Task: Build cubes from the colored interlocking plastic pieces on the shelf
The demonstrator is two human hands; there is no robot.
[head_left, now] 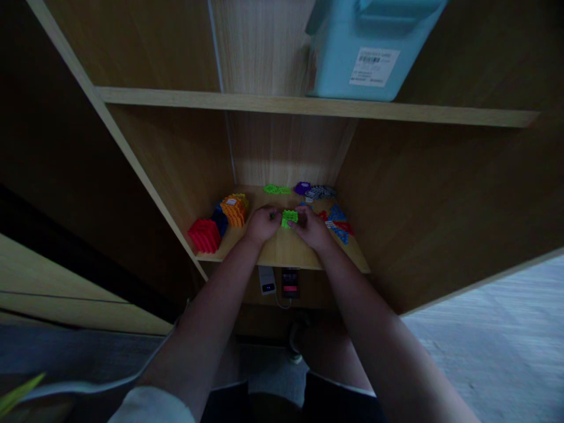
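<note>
A bright green square plastic building piece with a toothed edge point(289, 218) is between my two hands, above the lower shelf. My right hand point(314, 228) grips it from the right, thumb at its lower corner and fingers at the upper one. From the left, my left hand point(263, 224) closes with curled fingers on its left edge. Behind my hands lie more green pieces point(277, 189). Blue triangular pieces point(338, 226) and red pieces point(342, 225) are spread to the right of my right hand.
At the shelf's left stand stacks of red squares point(205, 235), dark blue pieces point(220, 221) and orange pieces point(233, 210). Purple pieces point(302, 188) and grey pieces point(320, 192) sit at the back. A light blue bin point(335, 70) stands above. A power bank point(267, 281) and phone point(290, 283) lie below.
</note>
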